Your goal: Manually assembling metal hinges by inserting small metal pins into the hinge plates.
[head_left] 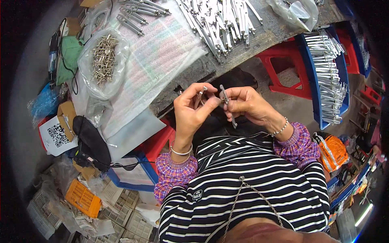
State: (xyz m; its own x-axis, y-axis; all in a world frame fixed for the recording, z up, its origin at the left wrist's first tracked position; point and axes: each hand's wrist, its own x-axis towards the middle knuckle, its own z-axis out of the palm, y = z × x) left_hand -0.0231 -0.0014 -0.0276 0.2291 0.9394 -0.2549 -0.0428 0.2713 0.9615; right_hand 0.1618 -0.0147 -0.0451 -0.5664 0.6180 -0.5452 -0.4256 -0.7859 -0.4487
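My left hand (193, 111), raised just off the table edge in front of my body, pinches a small shiny metal piece (199, 96) between thumb and fingers. Most of that piece is covered, so its exact kind cannot be made out. Close beside it, my right hand (252, 106) grips a slim grey metal bar (223, 94) whose lower end (234, 122) pokes out below the fingers. The two held pieces appear slightly apart. A clear plastic bag of long metal screws or pins (104, 60) lies open on the table, beyond my left hand.
Loose metal bars (227, 24) are heaped on the wooden table (259, 42), with grey rods (139, 14) farther left. At right, a blue bin (320, 107) full of similar bars stands near a red stool (302, 87). A dark pouch (92, 141) lies left.
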